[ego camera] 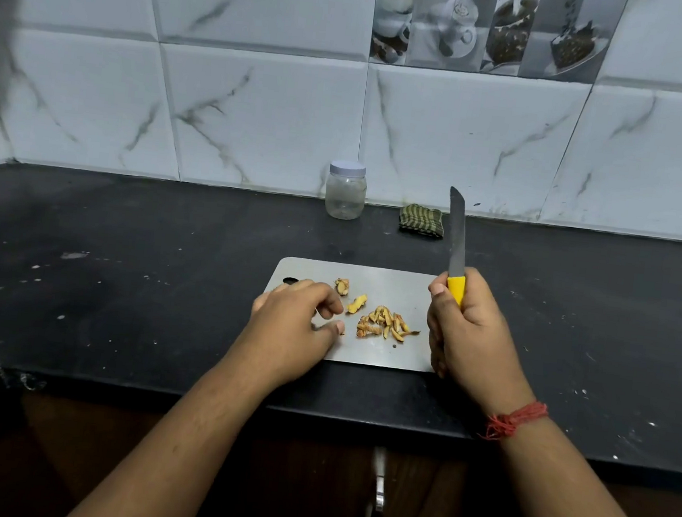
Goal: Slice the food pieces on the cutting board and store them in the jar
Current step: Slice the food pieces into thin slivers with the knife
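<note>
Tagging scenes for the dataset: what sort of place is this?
Most likely a home kitchen: a dark stone counter against a marble-look tiled wall, with a cutting board of sliced food pieces, a lidded jar and a knife held in the right hand.

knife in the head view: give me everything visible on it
The knife has a yellow handle that looks plastic and a narrow grey metal blade, seemingly serrated, with a rounded tip. The right hand grips the handle, fingers curled round it, hiding most of it. The blade points up and away, raised clear of the cutting board at its right edge. Nothing touches the blade.
</note>
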